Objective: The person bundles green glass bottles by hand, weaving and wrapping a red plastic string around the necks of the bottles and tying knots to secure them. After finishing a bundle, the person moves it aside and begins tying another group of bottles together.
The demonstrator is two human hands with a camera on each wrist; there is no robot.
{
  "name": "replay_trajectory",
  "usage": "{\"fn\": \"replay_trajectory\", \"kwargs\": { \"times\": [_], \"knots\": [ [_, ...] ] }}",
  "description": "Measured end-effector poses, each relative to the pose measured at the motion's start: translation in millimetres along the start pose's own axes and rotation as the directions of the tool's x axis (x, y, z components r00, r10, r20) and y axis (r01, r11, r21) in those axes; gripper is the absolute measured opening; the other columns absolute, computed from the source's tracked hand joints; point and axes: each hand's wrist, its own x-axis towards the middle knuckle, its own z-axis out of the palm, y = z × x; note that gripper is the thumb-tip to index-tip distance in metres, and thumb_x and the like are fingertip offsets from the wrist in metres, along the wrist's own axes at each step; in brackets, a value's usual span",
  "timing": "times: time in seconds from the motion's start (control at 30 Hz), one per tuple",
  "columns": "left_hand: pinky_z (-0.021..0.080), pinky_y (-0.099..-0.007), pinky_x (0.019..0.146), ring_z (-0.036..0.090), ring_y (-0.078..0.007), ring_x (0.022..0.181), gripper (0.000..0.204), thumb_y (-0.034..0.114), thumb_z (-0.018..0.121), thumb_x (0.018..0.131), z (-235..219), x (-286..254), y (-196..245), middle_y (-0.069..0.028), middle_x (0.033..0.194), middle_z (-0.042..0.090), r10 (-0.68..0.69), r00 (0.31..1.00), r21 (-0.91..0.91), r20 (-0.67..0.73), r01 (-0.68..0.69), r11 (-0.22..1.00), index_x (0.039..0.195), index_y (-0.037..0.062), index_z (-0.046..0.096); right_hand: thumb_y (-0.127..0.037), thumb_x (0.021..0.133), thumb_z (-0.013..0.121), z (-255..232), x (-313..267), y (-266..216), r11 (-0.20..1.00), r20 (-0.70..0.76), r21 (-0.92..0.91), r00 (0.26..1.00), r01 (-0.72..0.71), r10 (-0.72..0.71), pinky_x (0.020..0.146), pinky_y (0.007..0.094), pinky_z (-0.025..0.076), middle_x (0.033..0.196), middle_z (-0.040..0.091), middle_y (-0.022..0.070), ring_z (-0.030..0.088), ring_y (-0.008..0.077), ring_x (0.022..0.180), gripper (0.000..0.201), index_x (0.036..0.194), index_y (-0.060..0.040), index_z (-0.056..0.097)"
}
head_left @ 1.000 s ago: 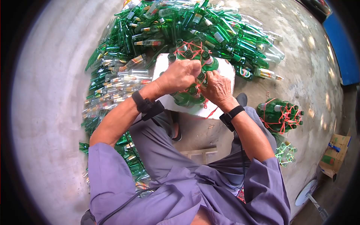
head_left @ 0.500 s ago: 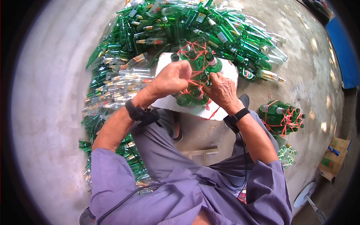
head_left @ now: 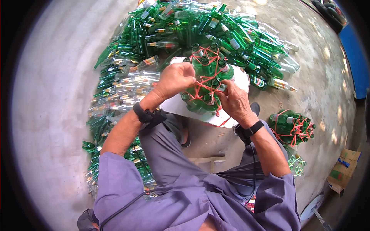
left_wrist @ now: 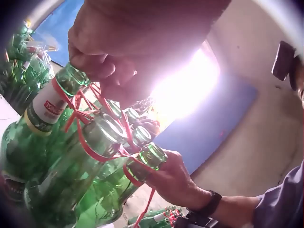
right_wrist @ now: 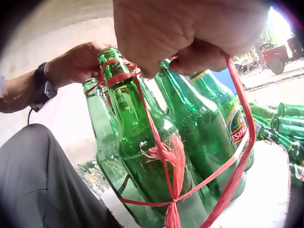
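Several green glass bottles (head_left: 225, 73) stand bundled upright on a white board (head_left: 175, 103). Red plastic string (right_wrist: 244, 109) laces their necks and circles their bodies, with a frayed knot on the near side. My left hand (head_left: 176, 80) is at the left of the necks, fingers curled and pinching the string over a bottle mouth in the left wrist view. My right hand (head_left: 236, 102) is at the near right necks. In the right wrist view a thick length of the string runs down from its curled fingers; the fingertips are partly hidden.
A large pile of green and clear bottles (head_left: 135, 86) lies along the left and far side. Another string-tied bottle bundle (head_left: 291, 125) is on the floor at right, with a cardboard box (head_left: 344, 169) beyond. My knees flank the board.
My left hand has drawn left off the bottle necks, uncovering the laced string. The right hand has shifted slightly right and nearer to me. The bundle stays on the board while the head view shifts.
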Motion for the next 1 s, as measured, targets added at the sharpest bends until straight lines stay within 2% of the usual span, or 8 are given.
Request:
{"fn": "replay_trajectory", "kwargs": {
  "times": [0.13, 0.23, 0.43, 0.5, 0.53, 0.77, 0.83, 1.0],
  "knots": [
    [0.046, -0.0203, 0.061, 0.057, -0.0037, 0.068, 0.008, 0.002, 0.067, 0.083, -14, 2, 0, 0.0014, 0.074, 0.063, -0.008, 0.988, -0.198, 0.156, 0.039, 0.979, 0.090, 0.0026, 0.064, -0.018, 0.087, 0.075, -8, -1, -3, 0.985, 0.063, 0.151, 0.995, -0.082, 0.073, 0.062, 0.0443, 0.053, 0.082, 0.066, 0.0166, 0.067, 0.0354, 0.073, 0.031, 0.109, -0.0021, 0.059],
    [0.046, -0.0206, 0.062, 0.058, -0.0038, 0.067, 0.008, 0.002, 0.067, 0.082, -19, -3, 5, 0.0016, 0.074, 0.063, -0.038, 0.986, -0.154, 0.165, 0.063, 0.986, 0.090, 0.0027, 0.064, -0.015, 0.089, 0.073, -5, 0, 0, 0.975, -0.046, 0.182, 0.992, 0.125, -0.119, 0.062, 0.0443, 0.052, 0.081, 0.066, 0.0154, 0.066, 0.0349, 0.071, 0.019, 0.098, -0.0029, 0.061],
    [0.047, -0.0214, 0.060, 0.059, -0.0044, 0.067, 0.008, 0.002, 0.068, 0.081, -9, 6, -12, 0.0005, 0.075, 0.065, 0.026, 0.999, -0.065, 0.031, -0.024, 0.998, 0.088, 0.0018, 0.064, -0.014, 0.092, 0.069, 1, -3, -11, 0.966, -0.033, 0.253, 0.997, -0.059, 0.069, 0.059, 0.0428, 0.049, 0.070, 0.061, 0.0175, 0.064, 0.0340, 0.064, 0.015, 0.084, -0.0025, 0.064],
    [0.050, -0.0276, 0.066, 0.062, -0.0124, 0.073, 0.011, 0.009, 0.070, 0.076, -8, 9, -13, -0.0046, 0.078, 0.066, 0.006, 1.000, -0.016, -0.023, -0.006, 1.000, 0.083, 0.0022, 0.066, -0.015, 0.093, 0.066, -1, -3, -18, 0.896, 0.128, 0.324, 0.952, -0.305, 0.277, 0.056, 0.0424, 0.047, 0.064, 0.060, 0.0181, 0.061, 0.0331, 0.057, 0.021, 0.079, -0.0006, 0.063],
    [0.052, -0.0337, 0.072, 0.066, -0.0205, 0.080, 0.017, 0.017, 0.072, 0.071, -7, 11, -14, -0.0097, 0.081, 0.068, -0.011, 0.997, 0.033, -0.077, 0.014, 0.999, 0.079, 0.0027, 0.068, -0.015, 0.093, 0.066, 1, -4, -19, 0.896, 0.129, 0.327, 0.953, -0.302, 0.274, 0.056, 0.0424, 0.047, 0.064, 0.060, 0.0181, 0.061, 0.0331, 0.057, 0.021, 0.079, -0.0006, 0.063],
    [0.054, -0.0373, 0.068, 0.070, -0.0272, 0.073, 0.015, 0.016, 0.069, 0.070, 1, 27, -11, -0.0086, 0.072, 0.070, -0.115, 0.993, -0.065, -0.028, 0.113, 0.991, 0.079, 0.0038, 0.069, -0.019, 0.093, 0.064, 9, -5, -21, 0.897, 0.143, 0.262, 0.934, -0.354, 0.327, 0.057, 0.0432, 0.048, 0.061, 0.059, 0.0193, 0.060, 0.0343, 0.055, 0.024, 0.079, 0.0008, 0.065],
    [0.051, -0.0303, 0.062, 0.068, -0.0146, 0.065, 0.005, 0.010, 0.070, 0.077, 5, 30, 4, -0.0040, 0.070, 0.071, -0.072, 0.993, 0.331, -0.096, 0.100, 0.938, 0.079, 0.0060, 0.070, -0.020, 0.093, 0.063, 9, -4, -22, 0.893, 0.130, 0.254, 0.928, -0.371, 0.348, 0.059, 0.0446, 0.049, 0.062, 0.060, 0.0198, 0.061, 0.0356, 0.056, 0.025, 0.080, 0.0010, 0.066],
    [0.054, -0.0375, 0.067, 0.072, -0.0261, 0.072, 0.010, 0.019, 0.074, 0.076, 12, 31, 1, -0.0078, 0.074, 0.073, 0.106, 0.984, 0.519, -0.142, -0.017, 0.855, 0.081, 0.0110, 0.075, -0.023, 0.087, 0.058, -4, -2, -24, 0.910, 0.184, 0.099, 0.906, -0.402, 0.381, 0.066, 0.0507, 0.052, 0.064, 0.062, 0.0246, 0.064, 0.0421, 0.064, 0.029, 0.072, 0.0012, 0.066]
  ]
}}
